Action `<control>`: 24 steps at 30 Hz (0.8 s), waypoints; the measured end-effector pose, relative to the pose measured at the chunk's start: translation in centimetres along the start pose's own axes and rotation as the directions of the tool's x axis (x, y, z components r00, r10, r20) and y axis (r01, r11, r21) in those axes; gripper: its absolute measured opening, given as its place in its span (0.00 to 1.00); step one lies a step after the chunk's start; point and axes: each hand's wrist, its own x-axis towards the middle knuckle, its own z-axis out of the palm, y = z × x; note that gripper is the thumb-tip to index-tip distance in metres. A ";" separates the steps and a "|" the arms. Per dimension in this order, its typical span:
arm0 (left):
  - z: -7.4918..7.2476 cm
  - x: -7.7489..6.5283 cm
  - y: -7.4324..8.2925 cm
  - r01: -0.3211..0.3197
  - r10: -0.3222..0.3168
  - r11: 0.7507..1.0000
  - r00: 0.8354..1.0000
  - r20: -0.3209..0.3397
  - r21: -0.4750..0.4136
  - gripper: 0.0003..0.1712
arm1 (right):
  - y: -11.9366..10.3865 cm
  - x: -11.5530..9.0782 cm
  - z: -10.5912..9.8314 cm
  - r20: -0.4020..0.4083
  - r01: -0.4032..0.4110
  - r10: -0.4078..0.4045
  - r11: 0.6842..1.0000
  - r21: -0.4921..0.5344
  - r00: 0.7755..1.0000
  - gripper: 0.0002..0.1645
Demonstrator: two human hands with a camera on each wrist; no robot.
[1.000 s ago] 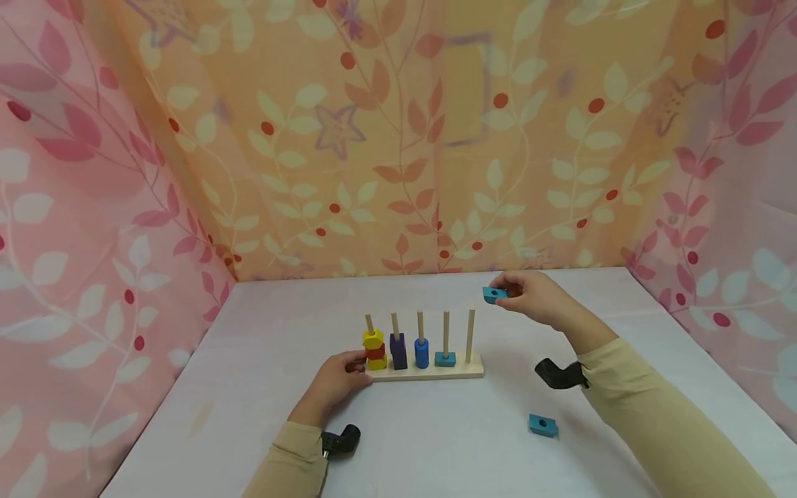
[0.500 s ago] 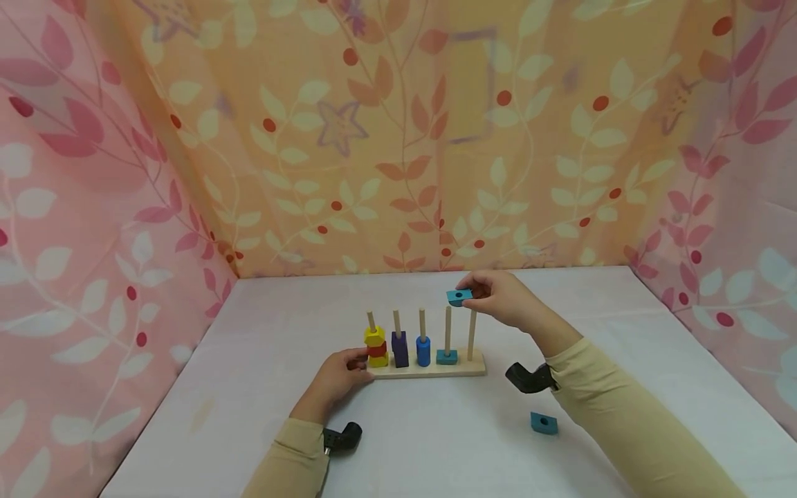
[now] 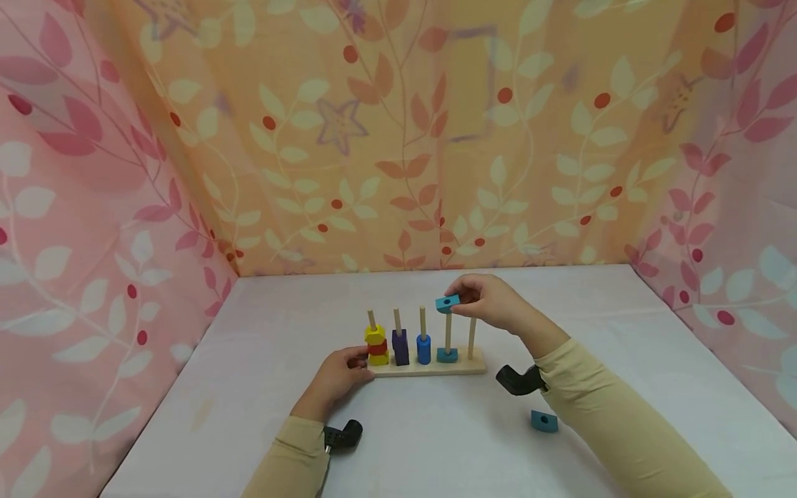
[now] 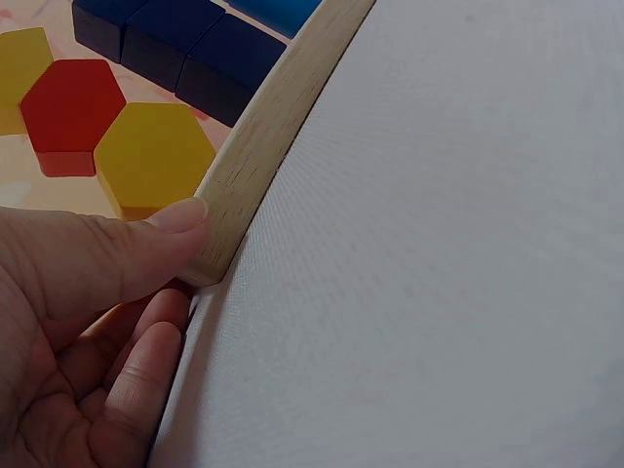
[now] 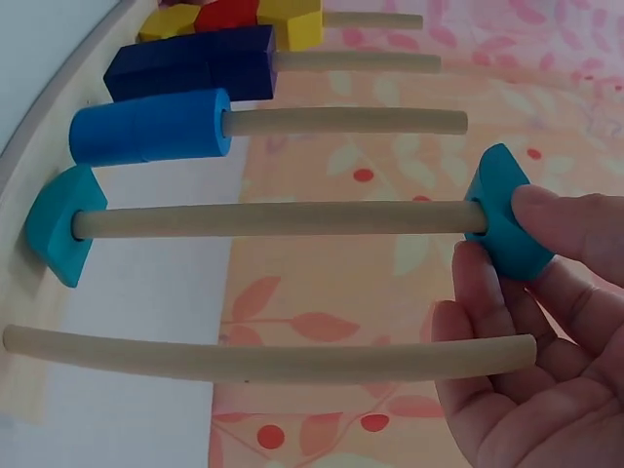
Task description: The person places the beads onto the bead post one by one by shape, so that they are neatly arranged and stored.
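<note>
My right hand [image 3: 495, 304] pinches a teal block with a hole [image 3: 443, 304] at the top of the fourth peg [image 3: 448, 333]. In the right wrist view, the block [image 5: 505, 219] meets the peg's tip, with the thumb on its outer face. A matching teal block [image 5: 66, 224] sits at the foot of that peg. My left hand [image 3: 337, 377] grips the left end of the wooden peg base [image 3: 429, 371]. Its thumb [image 4: 127, 258] presses the base's edge beside a yellow hexagonal block [image 4: 154, 158], fingers curled below.
Yellow and red blocks [image 3: 376, 349] fill much of the first peg. Dark purple blocks [image 3: 400, 347] and a blue cylinder [image 3: 423, 350] are on the second and third. The fifth peg [image 5: 273, 359] is bare. Another teal block [image 3: 544, 421] lies on the white table at front right.
My right hand has carried the teal block leftward, past the fifth peg, and slightly down onto the fourth peg's tip. The left hand keeps its grip on the base.
</note>
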 end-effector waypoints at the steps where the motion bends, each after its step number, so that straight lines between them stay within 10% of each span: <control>1: 0.0 0.0 0.0 -0.001 0.001 1.000 1.000 0.001 0.003 0.31 | 0.1 0.1 0.0 0.003 -0.003 0.003 1.000 0.011 1.000 0.12; 24: 0.1 0.4 -0.5 -0.003 0.003 1.000 1.000 -0.003 -0.029 0.31 | 5.9 -0.3 2.9 0.045 -0.155 0.151 0.981 0.113 0.988 0.15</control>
